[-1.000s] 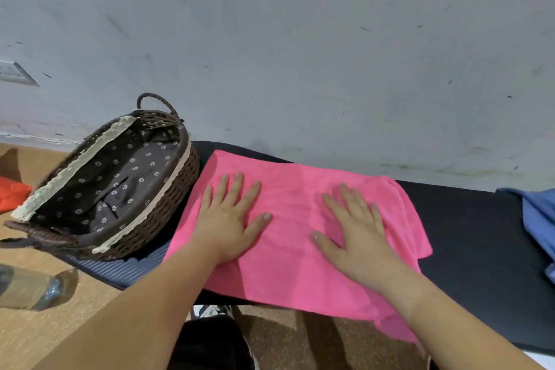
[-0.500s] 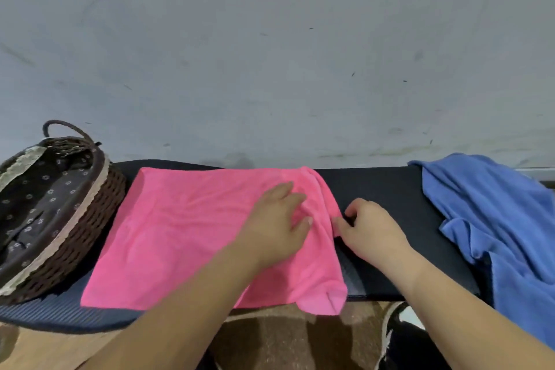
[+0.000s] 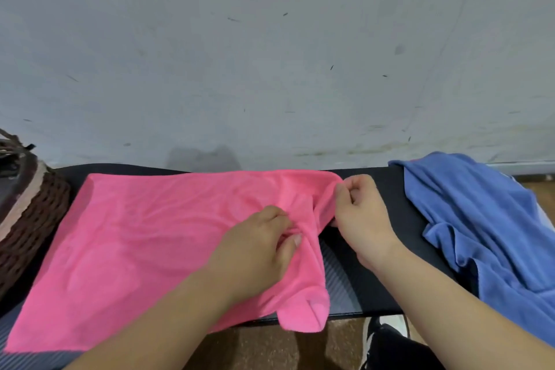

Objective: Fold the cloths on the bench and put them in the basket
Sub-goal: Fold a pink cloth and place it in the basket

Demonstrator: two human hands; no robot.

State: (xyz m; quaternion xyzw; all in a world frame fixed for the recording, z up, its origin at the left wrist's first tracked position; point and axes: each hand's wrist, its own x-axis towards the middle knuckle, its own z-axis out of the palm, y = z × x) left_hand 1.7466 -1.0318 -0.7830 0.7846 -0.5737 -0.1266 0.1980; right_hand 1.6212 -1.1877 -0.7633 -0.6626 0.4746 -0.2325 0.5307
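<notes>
1. Progress is at an early stage: no cloth shows a finished fold. The basket [image 3: 33, 213] sits at the left edge, its inside mostly out of view.
2. Pink cloth [image 3: 144, 237] lies spread across the black bench [image 3: 390, 219], with its near right corner hanging over the front edge.
3. Left hand [image 3: 258, 252] pinches a bunch of pink fabric near the cloth's right side.
4. Right hand [image 3: 360, 213] is closed in a pinch on the far right edge of the same cloth.
5. Blue cloth [image 3: 480, 219] lies crumpled at the right end of the bench, apart from both hands.
6. Remaining work, as judged: fold the pink cloth, fold the blue cloth, place both in the basket.
</notes>
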